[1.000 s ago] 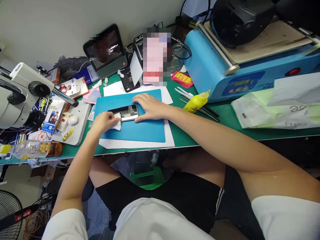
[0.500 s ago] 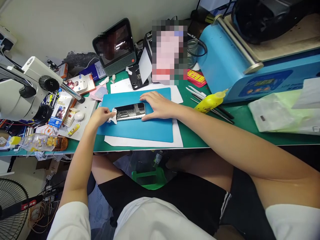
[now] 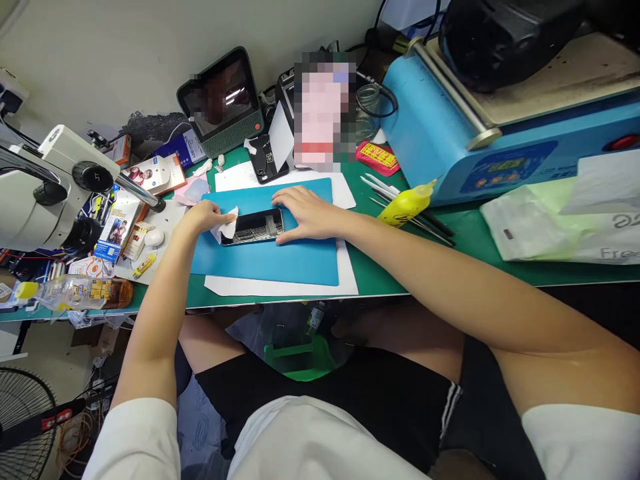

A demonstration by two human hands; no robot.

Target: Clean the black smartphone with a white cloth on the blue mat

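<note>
A dark smartphone (image 3: 257, 227) lies face up on a blue mat (image 3: 265, 265), its glossy screen catching reflections. Between the pinched fingers of my left hand (image 3: 205, 217) is a crumpled white tissue (image 3: 227, 228), which covers the phone's left end. My right hand (image 3: 307, 213) brackets the right end, thumb at the near corner and fingers at the far edge. Exact contact of those fingertips is hard to see. White paper (image 3: 350, 275) sticks out from under the mat.
Behind the mat are a black phone part (image 3: 267, 160) and a smart display (image 3: 223, 103). At right lie a yellow squeeze bottle (image 3: 407, 205), tweezers-like tools and a blue machine (image 3: 435, 127). A microscope (image 3: 65, 187), boxes and a drink bottle (image 3: 80, 292) crowd the left.
My left hand and the tissue have moved up and onto the phone's left end, covering more of the screen. My right hand stays at the right end. The whole view has shifted slightly.
</note>
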